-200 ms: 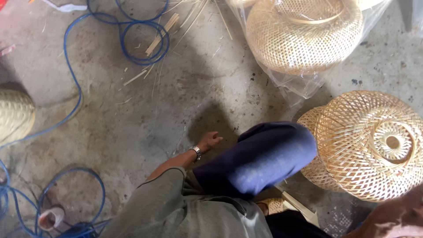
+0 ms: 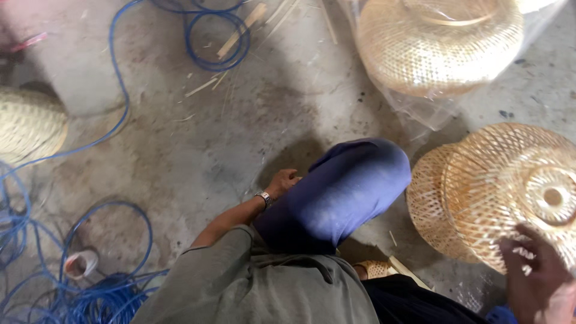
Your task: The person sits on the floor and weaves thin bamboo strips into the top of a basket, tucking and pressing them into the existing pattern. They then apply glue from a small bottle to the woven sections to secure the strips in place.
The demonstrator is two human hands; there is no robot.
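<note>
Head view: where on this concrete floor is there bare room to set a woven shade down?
Widest bare patch: grey concrete floor between the coiled blue cable, the round pale woven basket and the blue-trousered knee, beside the left hand. Crowded: right side, where the right hand touches the domed woven bamboo shade, below the plastic-wrapped woven shade.

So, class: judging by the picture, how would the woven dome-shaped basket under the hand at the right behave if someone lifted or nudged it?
The woven basket is probably light for its size, since its open lattice shows gaps throughout. It likely holds its shape yet could crush if squeezed, the strips looking thin. Lying on its rounded side under the right hand, it may roll when nudged.
</note>
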